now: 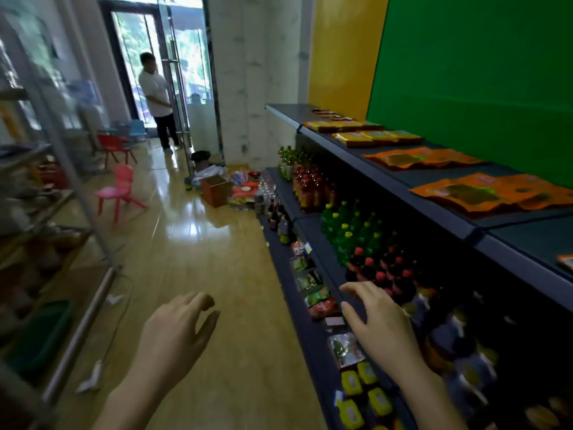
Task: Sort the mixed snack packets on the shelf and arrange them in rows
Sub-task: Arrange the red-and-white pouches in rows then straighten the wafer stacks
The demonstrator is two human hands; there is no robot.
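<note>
Orange snack packets (483, 193) lie flat in rows along the top shelf (527, 240). Smaller mixed packets (317, 297) line the front of a lower shelf. The right hand (378, 324) hovers over that lower row with its fingers spread wide, holding nothing, just beside red-capped bottles (381, 274). The left hand (176, 330) is out over the wooden floor (217, 259), fingers loosely curled, holding nothing. Green bottles (350, 231) stand farther along. A pink chair (119, 190) and a standing person (158, 97) are near the glass door.

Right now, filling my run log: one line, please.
left hand open, mid-air | right hand open, by snack packets | nothing held
</note>
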